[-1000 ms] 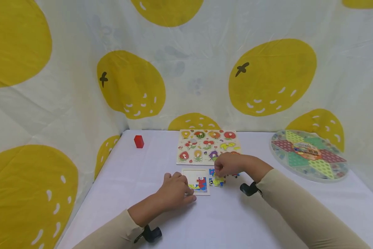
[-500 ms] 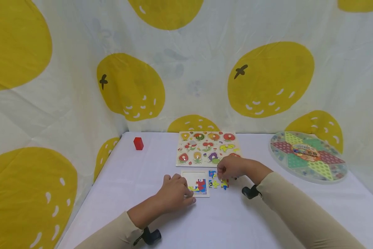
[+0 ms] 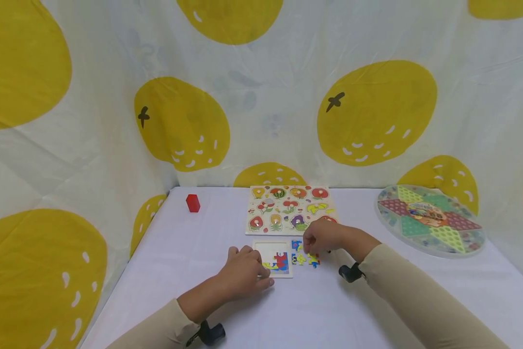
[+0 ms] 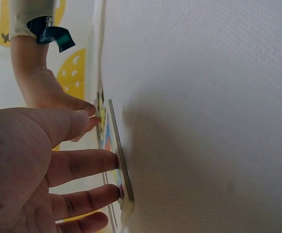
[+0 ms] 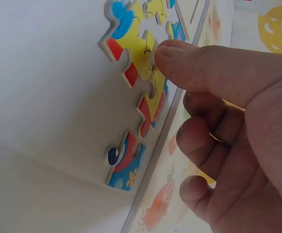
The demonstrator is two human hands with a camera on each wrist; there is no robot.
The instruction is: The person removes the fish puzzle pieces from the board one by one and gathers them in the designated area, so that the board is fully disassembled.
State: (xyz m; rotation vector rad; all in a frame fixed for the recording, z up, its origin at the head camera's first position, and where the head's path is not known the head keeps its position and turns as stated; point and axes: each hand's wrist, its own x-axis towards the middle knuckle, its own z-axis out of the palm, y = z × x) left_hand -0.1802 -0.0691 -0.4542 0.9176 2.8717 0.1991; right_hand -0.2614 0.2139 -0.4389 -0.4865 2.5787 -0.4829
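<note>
My left hand (image 3: 244,271) rests at the left side of a small wooden puzzle tray (image 3: 267,245), its fairly straight fingers (image 4: 90,165) touching the tray edge. Inside the tray lie joined red, blue and yellow pieces (image 3: 281,261) in the lower right part. My right hand (image 3: 324,236) is low over loose jigsaw pieces right of the tray, fingers curled. In the right wrist view its thumb (image 5: 175,56) is at the edge of a yellow puzzle piece (image 5: 140,46); the index fingertip is hidden behind it. A blue piece with an eye (image 5: 126,165) lies apart.
Behind the tray lies a wooden fruit peg puzzle board (image 3: 274,191). A red block (image 3: 193,203) stands at the back left. A round Chinese checkers board (image 3: 429,220) lies at the right. A cloth with yellow fruit print (image 3: 270,121) hangs behind the white table.
My right hand shifted slightly right, and a yellow piece beneath it came apart from its neighbours toward the right. My left hand stays at the tray. The head view tilted up slightly.
</note>
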